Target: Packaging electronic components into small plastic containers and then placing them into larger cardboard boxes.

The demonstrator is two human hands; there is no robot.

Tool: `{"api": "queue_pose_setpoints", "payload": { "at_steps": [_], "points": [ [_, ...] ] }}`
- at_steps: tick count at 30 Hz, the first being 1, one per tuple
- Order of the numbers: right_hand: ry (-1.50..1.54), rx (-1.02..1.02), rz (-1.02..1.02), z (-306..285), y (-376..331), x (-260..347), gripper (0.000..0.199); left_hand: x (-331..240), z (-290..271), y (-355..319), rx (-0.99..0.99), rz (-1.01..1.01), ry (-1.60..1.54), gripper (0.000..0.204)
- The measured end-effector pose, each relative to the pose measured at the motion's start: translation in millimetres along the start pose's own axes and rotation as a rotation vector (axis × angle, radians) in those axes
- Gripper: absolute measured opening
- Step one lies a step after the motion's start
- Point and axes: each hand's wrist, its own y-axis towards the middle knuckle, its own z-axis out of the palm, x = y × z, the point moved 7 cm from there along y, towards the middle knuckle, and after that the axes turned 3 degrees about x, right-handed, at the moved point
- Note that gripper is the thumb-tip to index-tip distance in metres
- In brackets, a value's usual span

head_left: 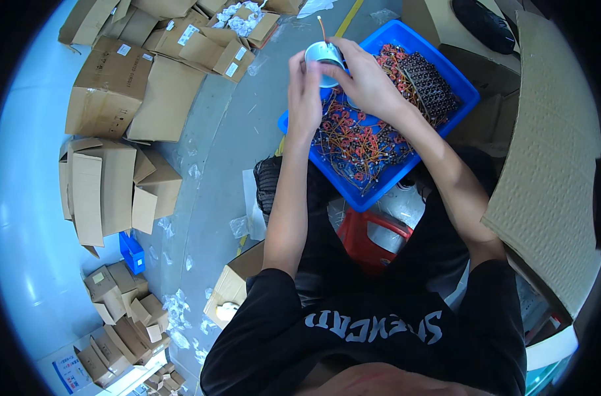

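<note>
Above the far left edge of a blue plastic tray [361, 201], both my hands hold a pale, round, cup-like housing [324, 51]. A short reddish wire with a small white connector [319, 20] sticks up from it. My left hand [304, 96] is closed around its left side. From the right, my right hand [366, 78] grips it, with thumb and fingers across the front and top. Inside the tray lies a tangle of small red parts with thin wires [356, 142]. A dark block of many small, closely set pieces [429, 86] rests at its right.
Open cardboard boxes [109, 86] line the left wall, with a small blue bin [131, 253] among them. Clear plastic scraps [176, 310] litter the grey floor. A large cardboard flap [551, 158] rises at my right. Between my legs is a red plastic seat [366, 241]. A dark shoe [483, 25] sits on a box.
</note>
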Motion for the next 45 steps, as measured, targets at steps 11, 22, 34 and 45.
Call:
{"api": "queue_pose_setpoints", "payload": {
  "at_steps": [11,22,34,45],
  "points": [
    [-0.036,0.229,0.065,-4.3,-1.9,-13.8,0.042,-9.5,10.6,1.0,0.18,0.117,0.204,0.058],
    [0.056,0.222,0.196,-4.5,0.5,-40.2,0.042,16.1,19.3,-2.2,0.215,-0.252,-0.206,0.045],
    [-0.15,0.456,-0.046,-2.4,-9.7,-14.0,0.052,26.4,10.6,3.3,0.145,-0.15,0.023,0.023],
    [-0.12,0.333,0.444,6.7,-7.3,-73.9,0.042,39.6,9.2,6.0,0.318,-0.038,0.22,0.024]
  ]
}}
